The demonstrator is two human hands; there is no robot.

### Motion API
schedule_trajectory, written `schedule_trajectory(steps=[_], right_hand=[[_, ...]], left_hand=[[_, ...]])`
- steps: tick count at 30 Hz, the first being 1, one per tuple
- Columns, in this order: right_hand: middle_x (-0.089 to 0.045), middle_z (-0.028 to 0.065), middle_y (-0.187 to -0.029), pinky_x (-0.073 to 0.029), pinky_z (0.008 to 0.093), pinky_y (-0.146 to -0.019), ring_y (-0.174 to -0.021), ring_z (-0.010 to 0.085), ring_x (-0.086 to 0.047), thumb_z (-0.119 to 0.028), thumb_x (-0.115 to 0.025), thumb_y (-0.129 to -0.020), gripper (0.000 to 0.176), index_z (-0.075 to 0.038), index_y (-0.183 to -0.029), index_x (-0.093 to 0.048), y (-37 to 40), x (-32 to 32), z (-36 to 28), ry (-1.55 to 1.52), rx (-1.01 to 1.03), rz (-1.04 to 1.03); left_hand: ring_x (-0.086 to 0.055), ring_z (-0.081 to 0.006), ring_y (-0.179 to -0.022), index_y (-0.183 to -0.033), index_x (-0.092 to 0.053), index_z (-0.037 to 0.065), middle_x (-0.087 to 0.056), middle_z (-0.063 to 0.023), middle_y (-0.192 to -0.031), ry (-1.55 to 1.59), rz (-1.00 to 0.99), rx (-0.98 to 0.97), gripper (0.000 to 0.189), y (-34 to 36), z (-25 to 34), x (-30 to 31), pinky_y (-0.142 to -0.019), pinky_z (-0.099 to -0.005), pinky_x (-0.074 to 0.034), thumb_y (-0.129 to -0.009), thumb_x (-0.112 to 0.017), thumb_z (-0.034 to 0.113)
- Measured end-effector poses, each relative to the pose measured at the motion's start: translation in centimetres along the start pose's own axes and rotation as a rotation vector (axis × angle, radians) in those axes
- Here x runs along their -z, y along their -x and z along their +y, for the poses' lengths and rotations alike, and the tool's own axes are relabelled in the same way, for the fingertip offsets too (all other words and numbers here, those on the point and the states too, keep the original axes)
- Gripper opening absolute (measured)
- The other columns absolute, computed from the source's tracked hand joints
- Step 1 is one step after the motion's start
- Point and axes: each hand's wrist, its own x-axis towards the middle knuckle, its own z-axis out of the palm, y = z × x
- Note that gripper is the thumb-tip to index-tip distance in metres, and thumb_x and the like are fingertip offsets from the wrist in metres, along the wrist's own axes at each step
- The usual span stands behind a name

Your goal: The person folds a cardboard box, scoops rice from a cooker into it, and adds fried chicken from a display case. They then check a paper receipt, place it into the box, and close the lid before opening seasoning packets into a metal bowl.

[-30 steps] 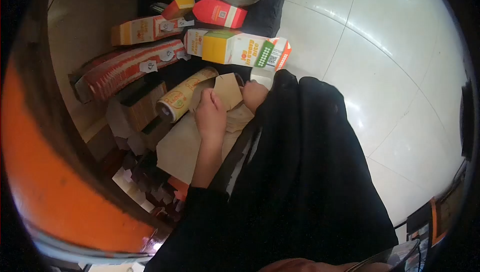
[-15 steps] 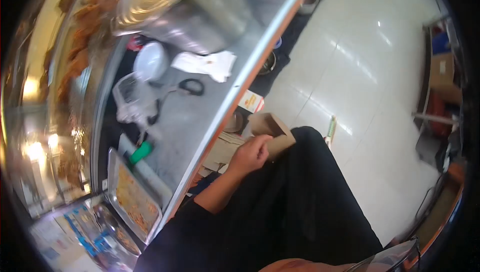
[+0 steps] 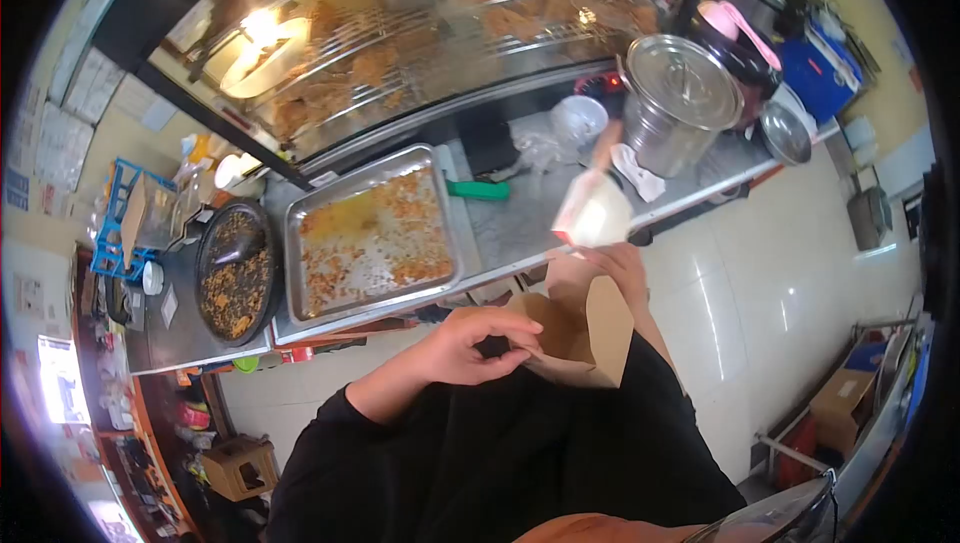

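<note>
Left hand (image 3: 478, 341) bent at wrist, fingers curled over near rim of box (image 3: 590, 328). Right hand (image 3: 612, 265) gripping far top edge. Hands apart, both clamped on box, held close to body, below counter (image 3: 510, 233) edge. One box: brown cardboard, matte, folded, open-topped. One rectangular steel tray (image 3: 372, 233), crumb-strewn. One round dark pan (image 3: 235, 271). One shiny lidded pot (image 3: 680, 98).

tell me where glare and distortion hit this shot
Head view: fisheye bows the counter edge, with a black vignette round the frame; a lamp flares on the display case glass; the floor tiles gleam softly; the brown paper box looks sharp.
</note>
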Motion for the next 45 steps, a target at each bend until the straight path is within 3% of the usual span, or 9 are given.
schedule_trajectory(steps=[6, 9, 15, 18, 21, 28, 38, 41, 45], right_hand=[[-0.067, 0.0034, -0.082, -0.046, 0.0381, -0.068, -0.075, 0.0258, -0.062, -0.019, -0.064, -0.076, 0.032, -0.007, -0.105, -0.065, -6.3, -9.8, -0.3, 0.210, 0.023, -0.533], [-0.066, 0.0085, -0.099, -0.048, 0.0398, -0.083, -0.095, 0.0257, -0.063, -0.019, -0.063, -0.083, 0.039, -0.008, -0.120, -0.057, -14.0, -9.4, -7.9, 0.234, -0.660, -0.779], [-0.066, 0.0107, -0.106, -0.051, 0.0379, -0.082, -0.094, 0.0238, -0.065, -0.038, -0.051, -0.091, 0.049, -0.003, -0.125, -0.053, -7.7, -11.9, 0.2, -0.467, -0.386, -0.063], [-0.065, 0.0118, -0.107, -0.054, 0.0336, -0.072, -0.089, 0.0240, -0.066, -0.056, -0.046, -0.090, 0.066, -0.002, -0.127, -0.052, -10.3, -5.1, -3.1, -0.839, -0.871, -0.018], [-0.051, 0.0137, -0.131, -0.054, 0.0330, -0.068, -0.102, 0.0259, -0.062, -0.076, -0.049, -0.076, 0.099, -0.009, -0.146, -0.029, -12.1, 0.2, -7.7, -0.889, -0.754, -0.166], [-0.022, 0.0170, -0.150, -0.018, 0.0456, -0.112, -0.140, 0.0324, -0.020, -0.070, -0.068, -0.064, 0.122, -0.012, -0.151, -0.006, -11.1, 2.8, -7.9, -0.707, -0.773, 0.071], [-0.025, 0.0162, -0.147, -0.022, 0.0410, -0.110, -0.137, 0.0305, -0.025, -0.042, -0.067, -0.073, 0.101, -0.011, -0.151, -0.009, -4.3, 12.8, 0.6, -0.711, -0.833, 0.174], [-0.021, 0.0125, -0.150, -0.018, 0.0385, -0.112, -0.140, 0.0286, -0.018, -0.046, -0.063, -0.079, 0.095, -0.013, -0.150, -0.010, 0.6, 18.3, 6.7, -0.740, -0.971, 0.286], [-0.021, 0.0129, -0.151, -0.028, 0.0600, -0.100, -0.136, 0.0391, -0.023, -0.064, -0.059, -0.076, 0.096, -0.025, -0.149, -0.012, 4.0, 24.9, 13.8, -0.624, -1.326, 0.346]], left_hand=[[-0.066, -0.0198, -0.094, -0.125, -0.048, 0.003, -0.067, -0.0131, -0.098, 0.060, 0.100, -0.051, 0.047, 2.2, 1.5, 4.4, -0.082, -0.0316, -0.052, -0.082, -0.058, -0.014], [-0.065, -0.0196, -0.095, -0.126, -0.046, 0.003, -0.067, -0.0138, -0.100, 0.012, 0.194, -0.128, 0.048, 2.0, 1.3, 7.1, -0.084, -0.0311, -0.051, -0.083, -0.058, -0.013], [-0.065, -0.0192, -0.092, -0.120, -0.054, 0.004, -0.069, -0.0085, -0.097, -0.278, 0.291, -0.236, 0.042, -1.0, 0.6, 11.3, -0.076, -0.0310, -0.052, -0.081, -0.065, -0.008], [-0.064, -0.0236, -0.088, -0.108, -0.065, 0.007, -0.068, -0.0069, -0.097, -0.428, 0.173, -0.207, 0.033, -3.1, -0.2, 12.4, -0.074, -0.0318, -0.053, -0.077, -0.069, -0.003], [-0.063, -0.0231, -0.088, -0.112, -0.064, 0.007, -0.067, -0.0056, -0.099, -0.598, 0.017, -0.432, 0.037, -5.8, -0.1, 12.6, -0.074, -0.0325, -0.053, -0.077, -0.068, 0.000], [-0.058, -0.0219, -0.096, -0.121, -0.059, 0.009, -0.062, -0.0036, -0.106, -0.671, -0.180, -0.650, 0.043, -10.1, -2.4, 8.7, -0.078, -0.0321, -0.052, -0.079, -0.058, 0.007], [-0.056, -0.0268, -0.093, -0.125, -0.055, 0.012, -0.057, -0.0077, -0.101, -0.443, -0.169, -0.716, 0.040, -19.0, -3.3, -3.4, -0.079, -0.0361, -0.049, -0.086, -0.062, 0.012], [-0.058, -0.0234, -0.076, -0.121, -0.058, 0.014, -0.061, -0.0035, -0.086, -0.071, -0.428, -0.374, 0.036, -22.2, -2.3, -8.9, -0.066, -0.0359, -0.046, -0.085, -0.065, 0.016], [-0.057, -0.0229, -0.061, -0.116, -0.058, 0.016, -0.060, -0.0026, -0.070, -0.003, -0.957, 0.038, 0.031, -27.0, -2.6, -17.2, -0.058, -0.0354, -0.044, -0.085, -0.062, 0.013]])
